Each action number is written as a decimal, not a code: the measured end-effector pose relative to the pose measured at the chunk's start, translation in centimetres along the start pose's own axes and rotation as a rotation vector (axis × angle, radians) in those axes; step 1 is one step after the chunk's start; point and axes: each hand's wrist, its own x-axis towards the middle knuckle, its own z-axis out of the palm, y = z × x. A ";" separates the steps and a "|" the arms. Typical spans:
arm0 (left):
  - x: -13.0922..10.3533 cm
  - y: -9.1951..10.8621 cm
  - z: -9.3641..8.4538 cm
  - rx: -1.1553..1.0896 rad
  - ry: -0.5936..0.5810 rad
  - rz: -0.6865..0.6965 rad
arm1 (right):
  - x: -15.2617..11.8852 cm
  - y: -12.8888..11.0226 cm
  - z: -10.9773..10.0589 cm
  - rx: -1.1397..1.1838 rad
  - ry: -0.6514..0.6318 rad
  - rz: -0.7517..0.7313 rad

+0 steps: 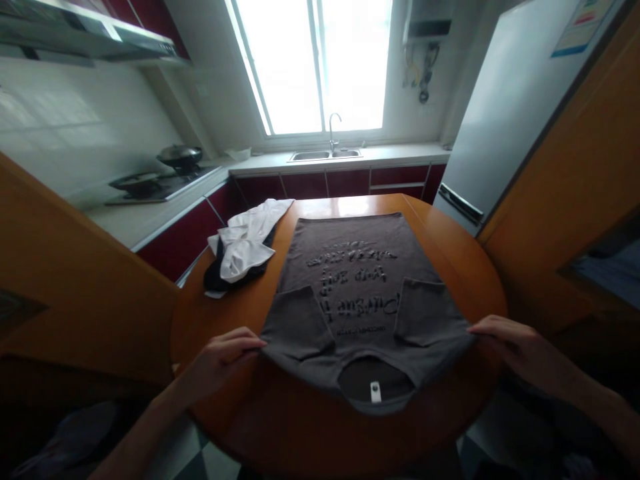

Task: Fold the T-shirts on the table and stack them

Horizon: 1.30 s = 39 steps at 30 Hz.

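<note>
A dark grey T-shirt with black lettering [360,260] lies spread on the round wooden table [450,233], its collar toward me and its hem toward the window. Both sleeves are folded inward over the front. My left hand [227,353] pinches the shirt's left shoulder edge between thumb and fingers. At the opposite shoulder edge, my right hand [510,337] grips the fabric the same way. The near edge with the collar sags between my hands, and a white label shows inside the neck opening.
White and black clothes [245,243] lie heaped at the table's back left. Beyond the table are a counter with a sink [325,155], a stove with two pans [180,157] at left and a fridge [505,100] at right.
</note>
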 end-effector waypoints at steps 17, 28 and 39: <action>12.0 -10.4 -0.7 -0.253 0.212 -0.568 | 17.7 8.5 2.5 0.292 0.089 0.350; 16.1 -11.8 -3.6 -0.223 0.342 -0.586 | 21.3 10.2 0.3 0.327 0.223 0.399; 18.2 -16.3 -1.5 -0.280 0.298 -0.601 | 22.7 13.2 3.1 0.415 0.195 0.480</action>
